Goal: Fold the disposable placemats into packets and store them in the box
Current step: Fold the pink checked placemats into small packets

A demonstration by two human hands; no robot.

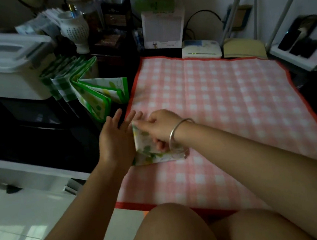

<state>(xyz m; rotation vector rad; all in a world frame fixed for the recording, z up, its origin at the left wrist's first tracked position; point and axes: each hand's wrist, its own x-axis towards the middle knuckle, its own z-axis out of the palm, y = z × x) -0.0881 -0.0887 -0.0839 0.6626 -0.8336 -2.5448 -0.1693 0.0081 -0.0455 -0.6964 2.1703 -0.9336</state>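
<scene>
A folded white packet with green leaf print (147, 151) lies on the left part of a spread pink checked placemat with a red border (221, 102). My right hand (160, 127), a silver bangle on its wrist, pinches the packet's top edge with its fingers closed on it. Just left of the packet, my left hand (115, 137) stands on its edge with fingers spread, its palm against the packet's side. Several folded green-bordered packets (90, 90) stand fanned out behind my hands. A white lidded plastic box (5, 64) sits at the far left, shut.
Behind the pink mat stand a white vase (75, 30), a desk calendar (163, 29), a white modem (201, 50) and a router with tall antennas (244, 47). My bare knees (177, 231) are at the bottom. The table under the mat is dark; pale floor tiles show at lower left.
</scene>
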